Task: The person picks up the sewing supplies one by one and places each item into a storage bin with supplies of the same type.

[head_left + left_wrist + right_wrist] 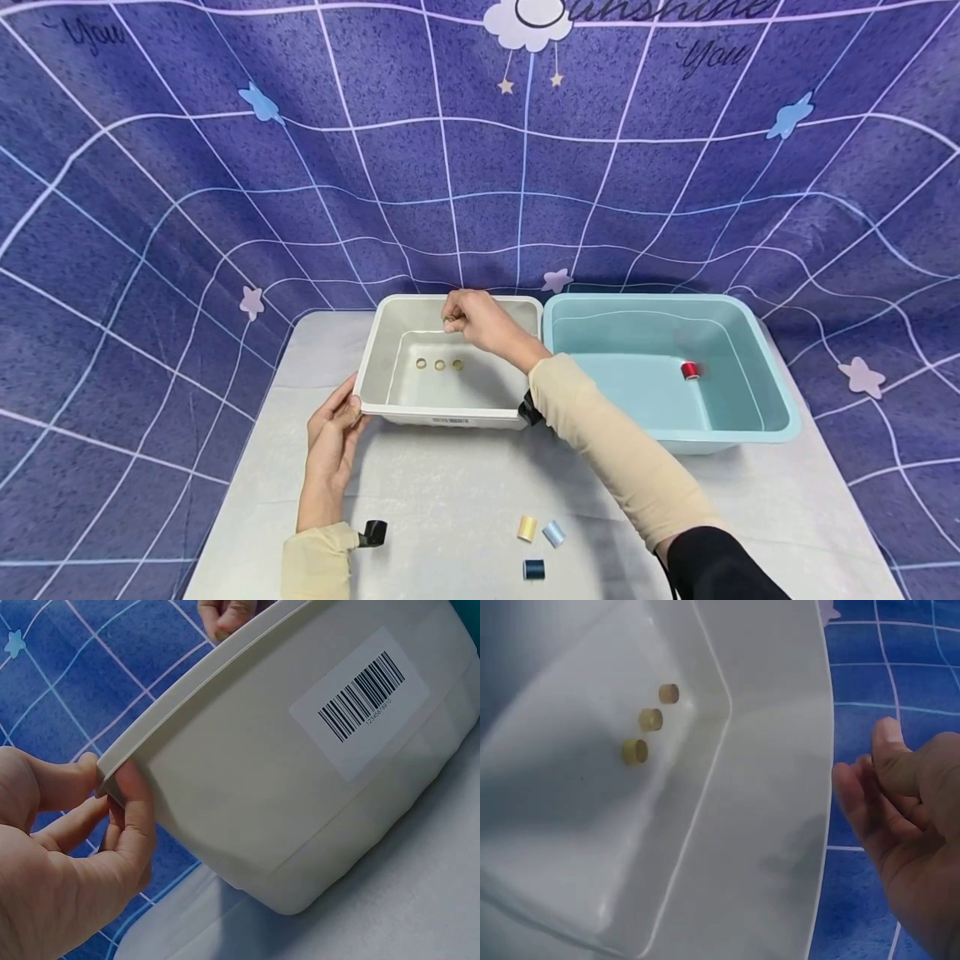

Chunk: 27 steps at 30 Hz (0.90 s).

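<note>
Off-white bin (442, 412), golden rings (651, 720), gridded backdrop (487, 158)

Left grip (337, 432) pinched, right grip (476, 317) curled

Left tub (442, 412) beside right tub (720, 436) on table (442, 508): three rings (439, 365) in the former, lone spool (690, 370) in the latter; three spools (527, 528) in front.

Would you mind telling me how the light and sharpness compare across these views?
Head: bright, with soft shadows on the table; left wrist: dimmer, though the barcode label looks crisp; right wrist: hazy, a broad shadow over the floor of the white bin, the gold rings slightly soft.
</note>
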Motion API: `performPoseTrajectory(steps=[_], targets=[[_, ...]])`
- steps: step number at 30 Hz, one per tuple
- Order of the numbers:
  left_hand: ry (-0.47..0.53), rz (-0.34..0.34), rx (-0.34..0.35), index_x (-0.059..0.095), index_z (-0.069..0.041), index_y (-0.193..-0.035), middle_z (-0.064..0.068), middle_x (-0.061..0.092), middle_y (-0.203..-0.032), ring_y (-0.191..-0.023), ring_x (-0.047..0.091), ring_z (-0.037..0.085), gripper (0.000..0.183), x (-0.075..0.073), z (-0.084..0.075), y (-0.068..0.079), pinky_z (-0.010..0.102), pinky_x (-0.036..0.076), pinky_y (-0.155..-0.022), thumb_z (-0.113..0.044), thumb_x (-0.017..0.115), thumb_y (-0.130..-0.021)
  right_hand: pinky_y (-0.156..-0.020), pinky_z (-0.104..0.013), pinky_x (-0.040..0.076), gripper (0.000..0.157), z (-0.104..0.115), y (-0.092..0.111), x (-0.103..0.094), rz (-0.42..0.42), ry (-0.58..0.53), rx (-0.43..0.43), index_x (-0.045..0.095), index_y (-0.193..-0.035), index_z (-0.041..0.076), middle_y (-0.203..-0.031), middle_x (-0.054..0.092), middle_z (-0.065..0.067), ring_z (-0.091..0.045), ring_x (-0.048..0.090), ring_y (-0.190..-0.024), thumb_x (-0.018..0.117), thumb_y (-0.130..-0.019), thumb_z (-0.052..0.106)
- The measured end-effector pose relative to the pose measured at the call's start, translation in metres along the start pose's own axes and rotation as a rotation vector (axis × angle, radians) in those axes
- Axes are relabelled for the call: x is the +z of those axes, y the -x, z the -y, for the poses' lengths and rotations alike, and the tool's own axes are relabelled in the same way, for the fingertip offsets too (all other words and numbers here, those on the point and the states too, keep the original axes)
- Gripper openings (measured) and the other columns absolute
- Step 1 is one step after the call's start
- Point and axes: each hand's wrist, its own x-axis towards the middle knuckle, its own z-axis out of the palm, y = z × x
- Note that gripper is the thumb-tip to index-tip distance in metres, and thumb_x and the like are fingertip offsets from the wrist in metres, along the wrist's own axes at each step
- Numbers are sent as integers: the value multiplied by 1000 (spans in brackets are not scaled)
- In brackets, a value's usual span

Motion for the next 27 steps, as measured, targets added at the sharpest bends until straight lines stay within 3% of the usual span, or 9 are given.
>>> performPoseTrajectory(steps=[16, 27], targets=[[-4, -20, -23, 43, 0, -157, -2, 72, -120, -104, 68, 6, 54, -2, -3, 0, 17, 59, -84, -4, 56, -105, -99, -32, 58, 21, -17, -14, 5, 135, 52, 65, 76, -114, 4, -110, 79, -11, -23, 74, -107, 77, -93, 8], [-3, -6, 7, 41, 4, -156, -4, 70, -125, -105, 68, 6, 54, 0, 1, -1, 17, 60, -85, -3, 56, -105, -93, -30, 58, 16, -33, -19, 14, 219, 129, 24, 76, -105, 0, -104, 77, -12, -23, 71, -98, 71, -90, -2]])
